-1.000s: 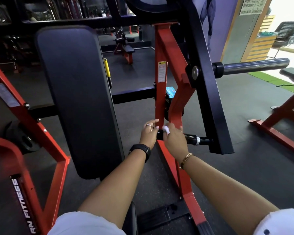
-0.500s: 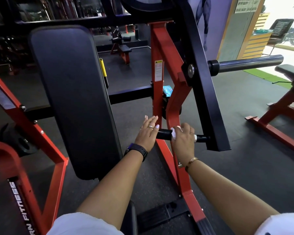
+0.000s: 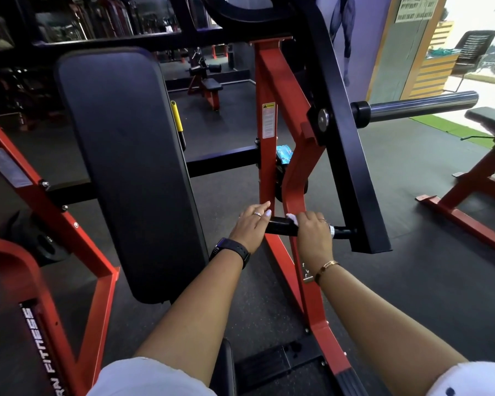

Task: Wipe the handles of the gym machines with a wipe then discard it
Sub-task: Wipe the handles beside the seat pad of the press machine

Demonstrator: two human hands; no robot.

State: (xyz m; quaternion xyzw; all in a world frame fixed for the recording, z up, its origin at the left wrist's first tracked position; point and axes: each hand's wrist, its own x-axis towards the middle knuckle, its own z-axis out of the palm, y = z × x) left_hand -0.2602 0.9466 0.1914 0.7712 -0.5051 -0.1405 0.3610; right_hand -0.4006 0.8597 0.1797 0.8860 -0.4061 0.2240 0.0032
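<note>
Head view, right grip (image 3: 312, 234) clasping wipe (image 3: 292, 218), handle (image 3: 279, 227)

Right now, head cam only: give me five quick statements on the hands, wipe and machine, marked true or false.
1. The right hand grips the black handle with the white wipe under its fingers. True.
2. The left hand holds the wipe. False: it lies with straight fingers at the handle's free end and holds nothing.
3. The chrome weight sleeve carries a plate. False: it is bare.
4. A blue packet sits tucked in the red frame beyond the handle. True.
5. The black watch is on the right wrist. False: it is on the left wrist; the right wears a bracelet.
</note>
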